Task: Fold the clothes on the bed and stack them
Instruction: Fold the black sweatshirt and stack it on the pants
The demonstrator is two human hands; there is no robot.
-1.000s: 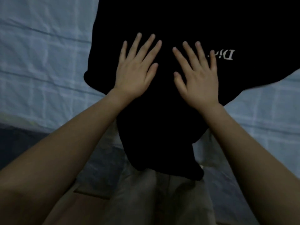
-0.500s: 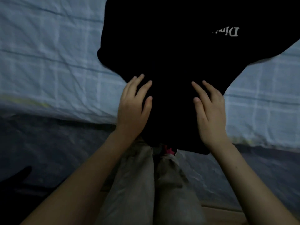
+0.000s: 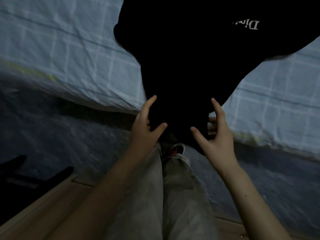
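A bed [image 3: 69, 58] with a pale blue checked sheet fills the upper view, its darker side panel [image 3: 69, 144] dropping to a wooden floor [image 3: 43, 205]. A black garment [image 3: 181, 58] lies spread on the sheet, narrowing toward the bed's near edge, where its lower end hangs over. Grey trousers [image 3: 173, 196] run up the middle below. The left hand [image 3: 145, 129] and right hand [image 3: 218, 137] hold that hanging end from either side, each grip clamped on the cloth with thumb on top and fingers tucked beneath. A dark shoe [image 3: 177, 148] shows between the wrists. White lettering [image 3: 249, 25], partly hidden, marks the garment's far right.
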